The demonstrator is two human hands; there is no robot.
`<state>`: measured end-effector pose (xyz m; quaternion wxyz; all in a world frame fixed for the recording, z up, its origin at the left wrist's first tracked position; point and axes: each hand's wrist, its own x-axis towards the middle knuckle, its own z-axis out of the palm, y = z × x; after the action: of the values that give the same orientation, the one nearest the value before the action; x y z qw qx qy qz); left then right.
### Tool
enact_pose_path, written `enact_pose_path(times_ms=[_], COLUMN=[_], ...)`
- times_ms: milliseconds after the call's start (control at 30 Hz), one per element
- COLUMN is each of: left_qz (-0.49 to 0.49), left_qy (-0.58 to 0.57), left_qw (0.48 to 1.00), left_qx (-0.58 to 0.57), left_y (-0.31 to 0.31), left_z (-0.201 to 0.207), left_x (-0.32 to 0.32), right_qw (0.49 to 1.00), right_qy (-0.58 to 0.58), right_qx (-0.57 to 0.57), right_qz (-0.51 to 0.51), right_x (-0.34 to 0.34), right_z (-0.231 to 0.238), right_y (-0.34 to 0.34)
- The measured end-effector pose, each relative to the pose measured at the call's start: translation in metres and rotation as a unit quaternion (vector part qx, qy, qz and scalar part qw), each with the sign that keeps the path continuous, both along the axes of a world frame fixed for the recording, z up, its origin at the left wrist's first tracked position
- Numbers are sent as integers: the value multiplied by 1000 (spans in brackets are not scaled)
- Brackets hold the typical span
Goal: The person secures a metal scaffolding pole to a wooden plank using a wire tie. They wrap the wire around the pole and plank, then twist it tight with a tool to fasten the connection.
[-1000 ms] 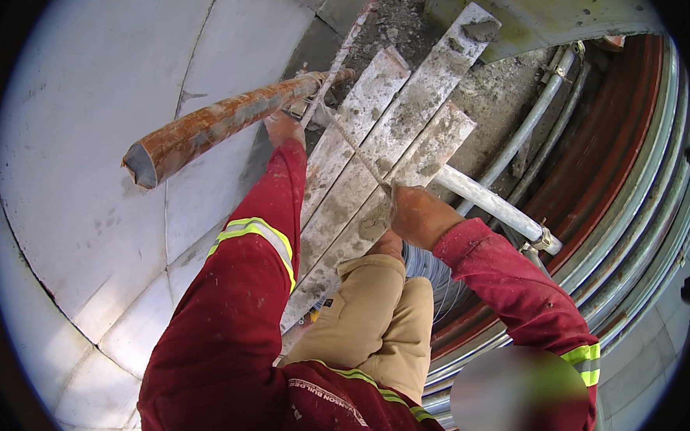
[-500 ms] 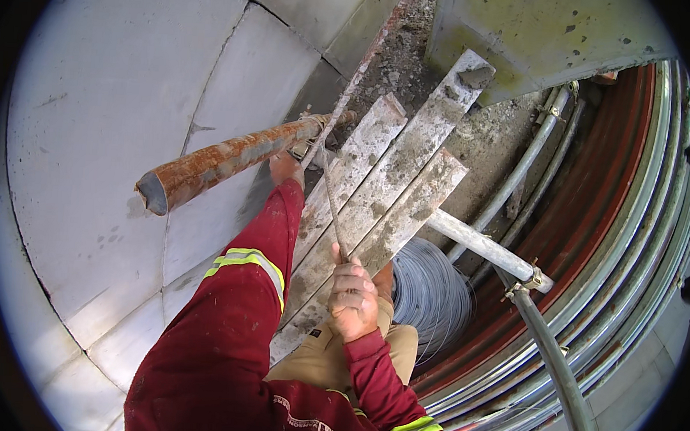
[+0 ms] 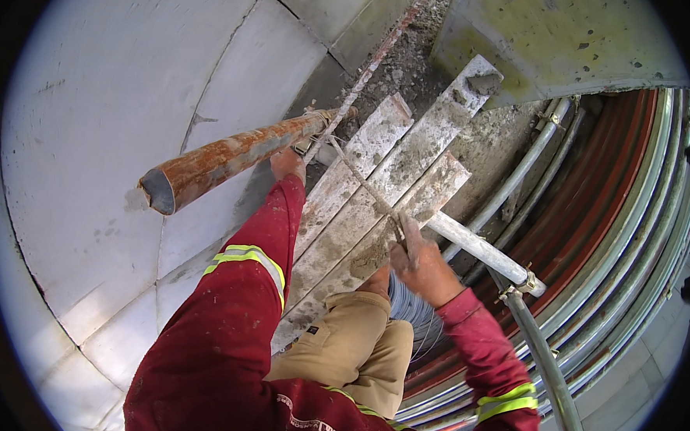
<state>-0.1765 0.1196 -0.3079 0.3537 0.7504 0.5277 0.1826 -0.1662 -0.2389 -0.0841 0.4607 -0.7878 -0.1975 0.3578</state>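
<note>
My left hand [image 3: 287, 166] is at the underside of a rusty pipe [image 3: 235, 153], where a thin, worn upright pole [image 3: 364, 72] crosses it. The fingers of that hand are hidden behind the joint. From the crossing a thin grey rod [image 3: 360, 180] runs down to the right, over several mud-caked planks [image 3: 399, 160]. Its lower end is in my right hand [image 3: 422, 268], closed around it with the index finger lying along it. Whether the rod is stiff metal or taut cord I cannot tell.
Behind my right hand lies a coil of grey wire [image 3: 412, 303]. A galvanized scaffold tube [image 3: 484, 250] juts out beside it, clamped to another tube [image 3: 551, 375]. Curved red beams [image 3: 624, 183] and bundled tubes fill the right. A pale panel wall [image 3: 118, 86] rises on the left.
My right hand has moved right and upward, away from my lap, swinging the rod's lower end to the right. My left hand stays at the pipe joint.
</note>
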Motion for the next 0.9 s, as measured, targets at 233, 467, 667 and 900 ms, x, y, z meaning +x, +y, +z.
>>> enact_pose_path(times_ms=[233, 467, 667, 900], left_qz=[65, 107, 21, -57], left_qy=[-62, -293, -501, -512], left_qw=[989, 892, 844, 844], left_qx=[-118, -328, -192, -147], left_y=[8, -7, -46, -55], left_z=[1, 141, 374, 375], left_x=[-3, -19, 14, 40], right_qw=[996, 726, 744, 805], right_qy=[-41, 531, 547, 518], right_qx=[-47, 201, 174, 129], right_qz=[61, -388, -341, -260], right_x=[24, -32, -3, 16], right_z=[42, 42, 50, 36], right_y=[24, 46, 47, 34])
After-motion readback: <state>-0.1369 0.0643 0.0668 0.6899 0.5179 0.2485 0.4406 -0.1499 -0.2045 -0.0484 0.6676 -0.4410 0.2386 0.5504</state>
